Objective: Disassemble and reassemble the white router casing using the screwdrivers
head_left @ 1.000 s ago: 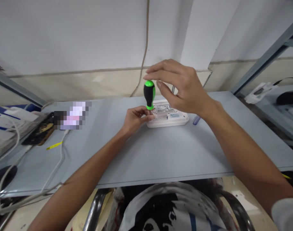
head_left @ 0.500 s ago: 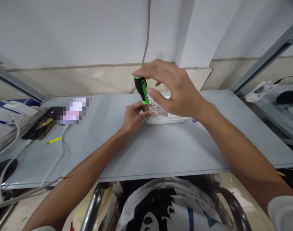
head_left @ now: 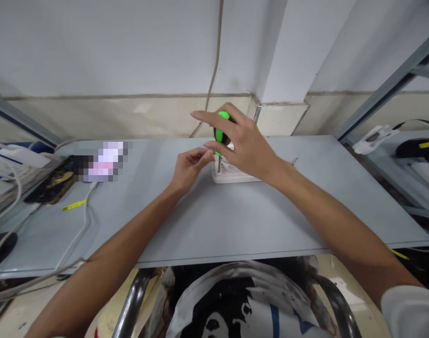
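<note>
The grip of my right hand [head_left: 247,143] is closed on the green and black handle of a screwdriver [head_left: 219,136], with the thumb low on it and one finger stretched out past it to the left. I have the screwdriver close to upright, its shaft coming down at the near left corner of the white device [head_left: 235,177]. I cannot tell whether the tip is seated in anything.

My left hand [head_left: 188,170] is just left of the device, thumb and fingertips drawn close together beside the screwdriver's lower end; I cannot tell whether that grip pinches anything.

The device lies flat on the grey-blue worktop [head_left: 207,225], its perforated face up, and my right hand and wrist hide much of it. Right of the device, the thin end of some object [head_left: 294,161] shows beyond my wrist.

Well to the left of the device lie a lit phone [head_left: 106,162], blurred out, and a dark phone [head_left: 54,185] farther left. A white cable [head_left: 84,220] with a yellow tag [head_left: 75,205] runs from the lit one. White boxes [head_left: 24,157] sit left of the phones. Behind the device, a cord [head_left: 217,56] hangs down the wall [head_left: 129,47].
</note>
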`<state>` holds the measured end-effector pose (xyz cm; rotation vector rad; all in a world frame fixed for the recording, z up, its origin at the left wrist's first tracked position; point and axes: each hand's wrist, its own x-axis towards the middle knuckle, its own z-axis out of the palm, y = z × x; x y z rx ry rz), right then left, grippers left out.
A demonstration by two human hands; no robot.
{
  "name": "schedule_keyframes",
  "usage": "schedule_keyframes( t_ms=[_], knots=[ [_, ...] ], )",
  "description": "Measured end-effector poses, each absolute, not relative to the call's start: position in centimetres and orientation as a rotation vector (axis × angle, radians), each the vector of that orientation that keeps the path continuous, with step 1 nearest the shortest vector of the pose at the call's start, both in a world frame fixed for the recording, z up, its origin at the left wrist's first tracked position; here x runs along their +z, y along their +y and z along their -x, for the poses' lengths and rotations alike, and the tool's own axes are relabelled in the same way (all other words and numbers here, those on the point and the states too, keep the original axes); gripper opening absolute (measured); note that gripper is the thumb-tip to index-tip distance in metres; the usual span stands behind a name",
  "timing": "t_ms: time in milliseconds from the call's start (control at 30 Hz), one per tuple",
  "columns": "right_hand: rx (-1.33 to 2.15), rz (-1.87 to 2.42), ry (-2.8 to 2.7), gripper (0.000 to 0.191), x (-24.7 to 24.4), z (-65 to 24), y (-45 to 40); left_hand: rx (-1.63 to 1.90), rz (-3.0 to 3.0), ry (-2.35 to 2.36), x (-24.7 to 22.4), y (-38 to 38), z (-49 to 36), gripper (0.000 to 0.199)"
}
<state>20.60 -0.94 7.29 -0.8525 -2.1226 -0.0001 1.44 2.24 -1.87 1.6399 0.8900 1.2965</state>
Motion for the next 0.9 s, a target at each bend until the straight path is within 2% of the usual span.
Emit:
schedule_keyframes(
  t_ms=[100,267,367,467,600,800,900],
  knots=[
    [-0.028,0.841,-2.102,0.039,7.9,-20.9,-1.1,1.332,-1.692,0.965,-1.3,2.7,-0.2,0.034],
    [-0.014,0.814,-1.891,0.028,10.9,-22.7,-2.6,1.386,-2.047,1.053,0.2,1.9,0.2,0.019],
    [0.028,0.810,-1.755,0.029,12.4,-23.9,-3.5,1.375,-2.355,0.848,0.5,1.0,-0.2,0.017],
    [0.087,0.748,-1.640,0.029,13.0,-24.5,-3.8,1.231,-2.663,0.629,0.0,0.3,-0.7,0.026],
    [0.103,0.743,-1.667,0.025,12.5,-24.5,-3.1,1.064,-2.859,0.612,-0.7,0.4,-0.8,0.032],
    [-0.027,0.782,-1.868,0.019,9.9,-23.6,-0.7,1.246,-2.686,0.837,-1.1,2.8,1.0,0.028],
    [0.018,0.764,-1.911,0.020,8.7,-22.8,0.0,1.202,-2.609,0.862,-1.6,3.3,1.2,0.028]
  ],
)
